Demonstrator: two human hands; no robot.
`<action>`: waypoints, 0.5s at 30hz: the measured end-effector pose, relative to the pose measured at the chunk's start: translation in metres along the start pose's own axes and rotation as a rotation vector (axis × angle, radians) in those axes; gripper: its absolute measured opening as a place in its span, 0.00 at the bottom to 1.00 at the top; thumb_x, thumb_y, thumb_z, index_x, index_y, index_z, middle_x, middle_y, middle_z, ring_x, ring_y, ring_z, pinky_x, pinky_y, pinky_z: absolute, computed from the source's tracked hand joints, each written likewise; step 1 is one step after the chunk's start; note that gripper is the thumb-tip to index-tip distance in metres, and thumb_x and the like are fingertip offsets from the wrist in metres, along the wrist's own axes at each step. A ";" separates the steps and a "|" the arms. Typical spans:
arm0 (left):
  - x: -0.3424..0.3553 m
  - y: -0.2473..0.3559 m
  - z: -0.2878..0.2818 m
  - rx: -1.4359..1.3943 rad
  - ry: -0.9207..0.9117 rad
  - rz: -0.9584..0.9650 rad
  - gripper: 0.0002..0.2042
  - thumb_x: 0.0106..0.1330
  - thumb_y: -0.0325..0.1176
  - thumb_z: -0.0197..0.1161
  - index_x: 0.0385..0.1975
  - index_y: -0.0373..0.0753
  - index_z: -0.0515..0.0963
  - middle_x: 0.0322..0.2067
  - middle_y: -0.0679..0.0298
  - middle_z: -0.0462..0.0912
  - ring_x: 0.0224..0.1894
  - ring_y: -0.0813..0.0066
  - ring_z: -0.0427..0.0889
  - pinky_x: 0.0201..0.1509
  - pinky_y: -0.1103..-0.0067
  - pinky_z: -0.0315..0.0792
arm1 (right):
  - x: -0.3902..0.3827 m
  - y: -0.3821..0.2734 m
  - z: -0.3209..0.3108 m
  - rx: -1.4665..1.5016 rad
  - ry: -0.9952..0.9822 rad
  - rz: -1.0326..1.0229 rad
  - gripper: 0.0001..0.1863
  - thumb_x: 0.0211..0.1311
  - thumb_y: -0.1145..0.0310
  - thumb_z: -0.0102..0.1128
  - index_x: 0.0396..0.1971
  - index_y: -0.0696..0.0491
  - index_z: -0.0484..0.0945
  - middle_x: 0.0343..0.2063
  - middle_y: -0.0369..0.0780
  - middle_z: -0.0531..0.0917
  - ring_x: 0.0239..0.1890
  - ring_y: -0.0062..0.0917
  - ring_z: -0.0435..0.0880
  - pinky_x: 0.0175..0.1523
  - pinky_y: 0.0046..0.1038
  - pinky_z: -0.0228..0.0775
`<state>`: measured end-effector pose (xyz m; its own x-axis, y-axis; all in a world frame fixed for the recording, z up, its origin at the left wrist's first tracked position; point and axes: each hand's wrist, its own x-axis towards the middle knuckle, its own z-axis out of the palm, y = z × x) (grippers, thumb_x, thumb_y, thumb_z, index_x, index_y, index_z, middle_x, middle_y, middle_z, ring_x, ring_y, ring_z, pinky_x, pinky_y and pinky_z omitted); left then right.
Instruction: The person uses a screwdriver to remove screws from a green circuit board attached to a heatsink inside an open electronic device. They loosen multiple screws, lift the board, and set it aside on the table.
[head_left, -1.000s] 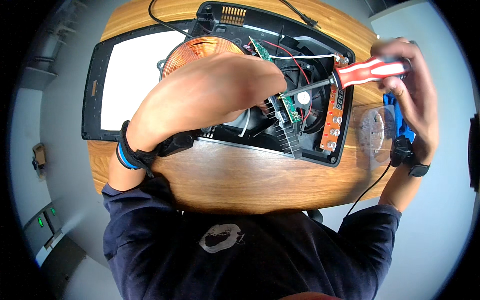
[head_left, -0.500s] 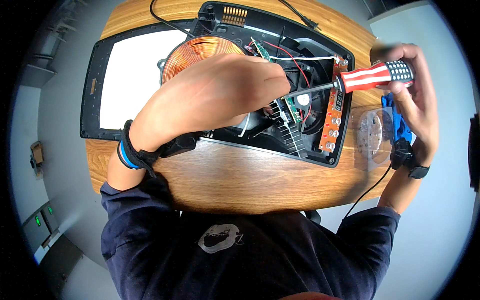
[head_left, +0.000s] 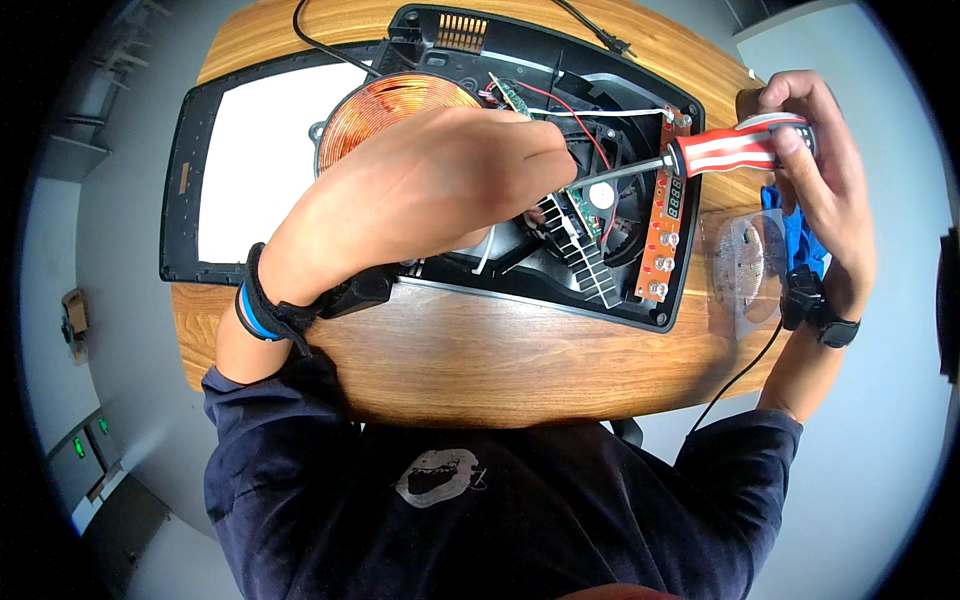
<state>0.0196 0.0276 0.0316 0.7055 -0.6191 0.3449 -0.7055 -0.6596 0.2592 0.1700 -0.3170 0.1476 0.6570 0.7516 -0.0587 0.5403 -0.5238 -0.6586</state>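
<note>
My left hand (head_left: 450, 165) is closed over a green circuit board (head_left: 510, 95) that stands tilted in an opened induction cooker's black housing (head_left: 672, 318); its fingertips are partly hidden. A finned metal heat sink (head_left: 585, 262) is attached beside the board, below those fingers. In my right hand (head_left: 838, 195) is a screwdriver, gripped by its red, white and black handle (head_left: 730, 150). Its shaft points left, and the tip meets the board close to my left fingertips. Left of the board, the copper coil (head_left: 400, 98) is partly covered by my left hand.
An orange button board (head_left: 657, 245) lines the housing's right side. The cooker's white-and-black top panel (head_left: 270, 150) lies at left. A clear plastic tray (head_left: 742, 305) and a blue cloth (head_left: 800, 240) lie at right. A power plug (head_left: 617, 44) rests behind, on the wooden table (head_left: 480, 360).
The screwdriver handle has turned within my right hand, whose fingers have shifted around it. The circuit board and heat sink have moved slightly. My left hand stays nearly in place.
</note>
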 end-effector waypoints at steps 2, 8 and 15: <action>0.001 0.000 0.001 -0.002 -0.003 0.003 0.22 0.60 0.24 0.73 0.56 0.38 0.82 0.55 0.60 0.87 0.55 0.54 0.89 0.59 0.65 0.84 | 0.000 -0.002 0.002 0.067 0.011 0.049 0.20 0.83 0.64 0.66 0.64 0.57 0.72 0.56 0.38 0.80 0.53 0.17 0.80 0.47 0.20 0.78; 0.000 0.001 0.000 0.006 -0.021 -0.016 0.22 0.60 0.24 0.72 0.57 0.38 0.82 0.56 0.60 0.87 0.55 0.54 0.89 0.57 0.65 0.84 | 0.012 0.021 0.020 0.100 0.078 -0.370 0.24 0.79 0.64 0.72 0.64 0.56 0.72 0.56 0.40 0.81 0.52 0.17 0.82 0.47 0.19 0.80; 0.003 0.000 -0.002 -0.006 -0.029 0.012 0.22 0.61 0.24 0.72 0.57 0.38 0.81 0.56 0.59 0.87 0.54 0.53 0.89 0.56 0.65 0.85 | 0.005 0.013 0.006 0.112 0.038 0.029 0.20 0.86 0.58 0.64 0.64 0.55 0.73 0.51 0.35 0.80 0.44 0.13 0.80 0.43 0.15 0.74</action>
<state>0.0218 0.0260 0.0343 0.6987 -0.6389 0.3220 -0.7142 -0.6496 0.2607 0.1774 -0.3177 0.1339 0.6924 0.7196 -0.0518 0.4597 -0.4953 -0.7371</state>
